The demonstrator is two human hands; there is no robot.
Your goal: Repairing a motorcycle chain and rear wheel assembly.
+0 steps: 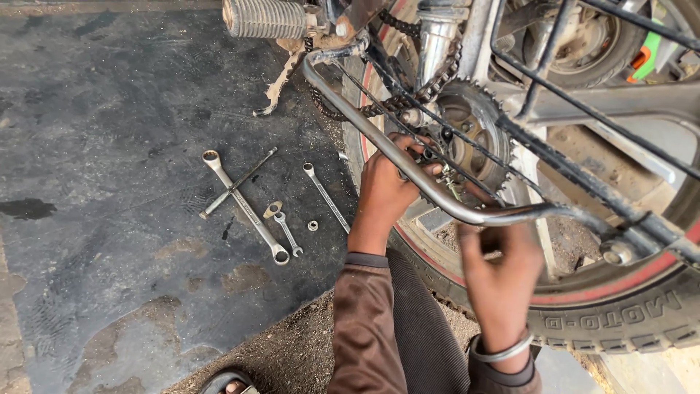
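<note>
A motorcycle's rear wheel fills the right side, with its toothed sprocket (474, 135) and chain (576, 175) exposed. My left hand (390, 182) reaches in behind a bent chrome guard bar (364, 124), with its fingers closed on a small part at the sprocket hub. My right hand (503, 273) is lower and blurred, fingers curled near the guard bar's lower end, against the spokes. What my right hand holds is unclear. The knobbly tyre (620, 321) runs under my right wrist, which wears a metal bangle.
Several spanners lie on the dark stained floor to the left: a long ring spanner (244, 208) crossed by a thin rod, a short spanner (284, 228), another (326, 195), and a loose nut (313, 225). A ribbed footpeg (262, 18) juts out at the top. A sandalled foot (230, 383) is below.
</note>
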